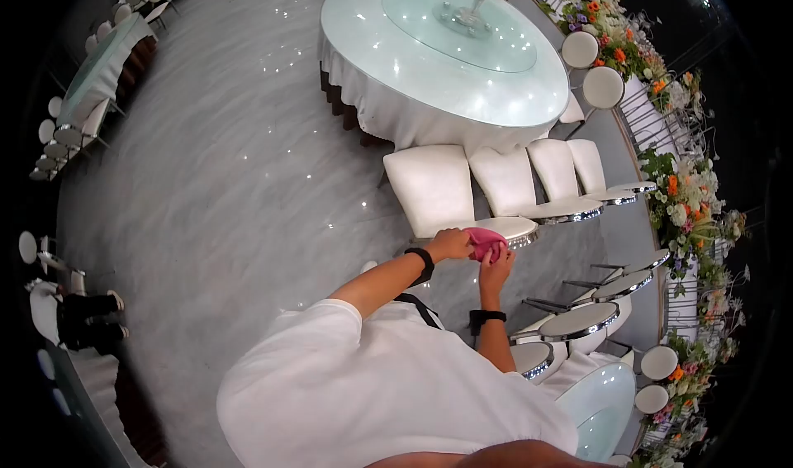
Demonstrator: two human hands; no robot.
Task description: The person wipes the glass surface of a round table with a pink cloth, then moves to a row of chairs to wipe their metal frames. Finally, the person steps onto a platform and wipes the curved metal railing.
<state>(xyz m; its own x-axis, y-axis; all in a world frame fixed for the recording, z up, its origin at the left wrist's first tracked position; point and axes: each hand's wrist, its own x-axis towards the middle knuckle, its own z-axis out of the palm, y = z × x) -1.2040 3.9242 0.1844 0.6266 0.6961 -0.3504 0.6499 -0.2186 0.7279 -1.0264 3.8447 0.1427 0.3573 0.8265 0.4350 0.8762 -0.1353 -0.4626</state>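
A crumpled pink cloth (486, 243) is held between my two hands, in front of my white shirt. My left hand (451, 244) grips its left side, with the fingers closed on it. From below and to the right, my right hand (497, 260) pinches the cloth's lower edge. Both wrists carry dark bands. Just beyond the cloth is the round seat of the nearest white chair (429, 189), partly covered by my hands and the cloth in this view.
A large round glass-topped table (413, 63) with a white cloth stands ahead, white chairs (504, 183) beside it. More chairs (578, 321) and another table (607, 402) are at lower right. Flowers (694, 212) line the right. Someone in a white top (45, 311) is at far left.
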